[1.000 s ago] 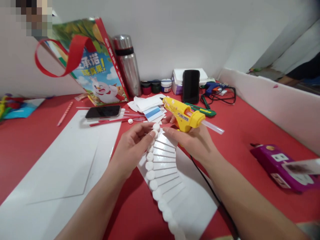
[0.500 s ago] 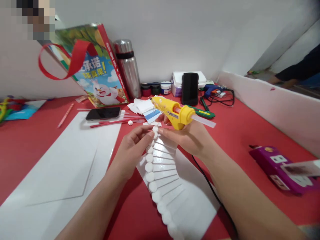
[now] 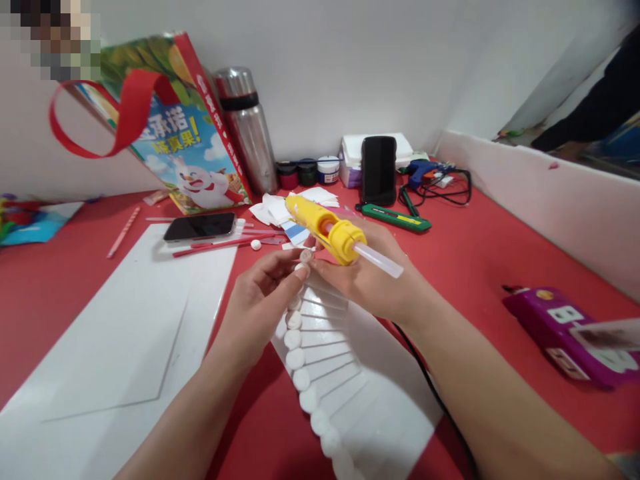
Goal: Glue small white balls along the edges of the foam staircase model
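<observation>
A curved white fan-like piece point(image 3: 324, 335) lies in front of me, built of narrow overlapping strips. Small white discs point(image 3: 295, 358) run in a row along its left edge. At its far end my left hand point(image 3: 257, 293) pinches the edge, thumb against a disc. My right hand point(image 3: 385, 280) holds a yellow glue gun point(image 3: 320, 220), and a clear glue stick point(image 3: 379, 259) juts from its rear. The right thumb reaches to the topmost disc; the other right fingers are mostly hidden behind the gun. The gun's nozzle is out of sight.
White sheets, one a large board point(image 3: 115, 340), lie on the red table point(image 3: 465, 280). Behind are a phone point(image 3: 200, 227), steel flask point(image 3: 250, 133), gift bag point(image 3: 200, 167), paint jars point(image 3: 307, 173), green cutter point(image 3: 395, 217) and standing black phone point(image 3: 379, 170). A purple box point(image 3: 560, 333) sits right.
The glue gun has swung left and turned, its rear end now pointing more toward me. My left hand keeps its pinch on the white piece. The whole view has shifted slightly.
</observation>
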The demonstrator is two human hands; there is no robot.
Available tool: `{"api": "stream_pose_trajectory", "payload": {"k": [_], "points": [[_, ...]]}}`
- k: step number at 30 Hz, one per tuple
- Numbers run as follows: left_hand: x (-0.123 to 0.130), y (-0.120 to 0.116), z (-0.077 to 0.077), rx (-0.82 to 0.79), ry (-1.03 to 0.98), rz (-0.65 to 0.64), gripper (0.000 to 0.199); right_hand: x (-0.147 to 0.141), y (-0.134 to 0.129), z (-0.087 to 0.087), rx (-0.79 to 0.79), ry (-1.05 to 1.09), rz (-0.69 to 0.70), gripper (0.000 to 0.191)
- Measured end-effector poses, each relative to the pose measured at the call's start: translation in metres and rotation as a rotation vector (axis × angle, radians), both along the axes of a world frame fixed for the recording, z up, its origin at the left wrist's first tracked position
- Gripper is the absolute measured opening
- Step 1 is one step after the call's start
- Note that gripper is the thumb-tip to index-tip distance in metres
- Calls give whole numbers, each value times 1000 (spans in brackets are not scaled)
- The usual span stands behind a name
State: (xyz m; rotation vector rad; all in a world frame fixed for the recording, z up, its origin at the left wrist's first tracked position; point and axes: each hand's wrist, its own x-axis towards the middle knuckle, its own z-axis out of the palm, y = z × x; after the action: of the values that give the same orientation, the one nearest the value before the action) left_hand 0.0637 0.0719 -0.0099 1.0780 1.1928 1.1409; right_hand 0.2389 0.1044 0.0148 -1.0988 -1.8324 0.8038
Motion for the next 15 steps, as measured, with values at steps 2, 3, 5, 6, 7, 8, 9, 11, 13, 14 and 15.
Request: {"api": "stream_pose_trajectory", "payload": {"k": [2,3,5,6,7,8,9,11,13,14,15], "points": [[0,0,0,7,-2,-5,33,-1,1,-1,17,22,9,12],[0,1,0,12,-5,-8,33,-1,1,-2,19,35,11,12],[0,1,0,17,-15,-14,33,-2,1,-3,12,45,10,11],[0,1,0,19,-22,-14,34,-2,2,-3,4,44,8,11],[1,1,1,17,-30,-14,35,-2,2,-3,-5,42,8,11],[1,1,1,15,-36,-12,35,-2,2,-2,-17,40,11,11],[1,1,2,12,-41,-11,35,-2,2,-2,-29,38,20,11],[1,1,2,8,-48,-9,32,-1,2,0,-48,34,42,10],[1,0,2,4,-49,-10,30,0,3,2,-54,17,49,10],[1,0,2,3,-48,-9,30,0,3,3,-54,6,45,10],[1,0,2,2,-46,-8,31,0,3,3,-51,-2,41,10]]}}
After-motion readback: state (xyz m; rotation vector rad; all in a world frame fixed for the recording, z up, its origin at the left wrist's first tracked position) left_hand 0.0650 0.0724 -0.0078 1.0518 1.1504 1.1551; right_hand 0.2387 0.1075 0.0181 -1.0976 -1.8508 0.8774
